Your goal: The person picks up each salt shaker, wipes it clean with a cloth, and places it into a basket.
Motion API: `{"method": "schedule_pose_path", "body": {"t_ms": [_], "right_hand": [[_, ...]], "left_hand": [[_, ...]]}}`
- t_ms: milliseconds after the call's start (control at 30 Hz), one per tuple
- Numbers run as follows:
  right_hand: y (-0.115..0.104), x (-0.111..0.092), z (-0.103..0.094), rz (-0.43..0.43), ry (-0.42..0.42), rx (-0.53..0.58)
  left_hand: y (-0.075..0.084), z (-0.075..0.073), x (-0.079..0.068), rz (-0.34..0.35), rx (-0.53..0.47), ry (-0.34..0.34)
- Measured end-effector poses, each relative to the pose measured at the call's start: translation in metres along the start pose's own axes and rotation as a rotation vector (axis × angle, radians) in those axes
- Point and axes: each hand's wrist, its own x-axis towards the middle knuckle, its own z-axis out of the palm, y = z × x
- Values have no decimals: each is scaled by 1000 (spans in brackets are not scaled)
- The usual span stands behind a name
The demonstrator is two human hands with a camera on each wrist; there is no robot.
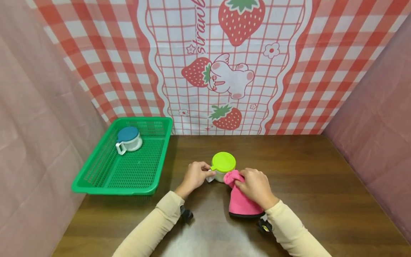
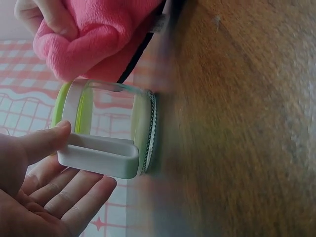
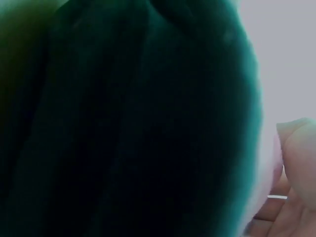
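A clear glass seasoning jar with a lime-green lid and a white handle stands upright on the table. My left hand pinches that handle, thumb on one side and fingers on the other, as the left wrist view shows. My right hand grips a bunched pink plush cloth with a dark edge, right beside the jar. From the left wrist view, the cloth is against or very near the jar's side. A dark, blurred surface fills most of the right wrist view, with part of the right hand at its edge.
A green plastic basket sits on the left of the wooden table. Inside it is a similar jar with a blue lid. A checked strawberry-print cloth hangs behind, and pink drapes flank both sides.
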Motion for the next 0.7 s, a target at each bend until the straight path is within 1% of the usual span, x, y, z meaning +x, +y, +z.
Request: {"method": "schedule_pose_path", "body": {"t_ms": [167, 300, 467, 700], "right_hand": [[-8, 1, 8, 25, 6, 3], [-13, 2, 14, 38, 5, -4], [-18, 3, 16, 38, 10, -17], [-23, 2, 21, 31, -2, -27]], "left_hand": [[2, 0, 0, -21, -15, -13], [3, 0, 0, -7, -8, -14], [3, -1, 1, 25, -21, -21], [3, -3, 2, 9, -27, -38]]}}
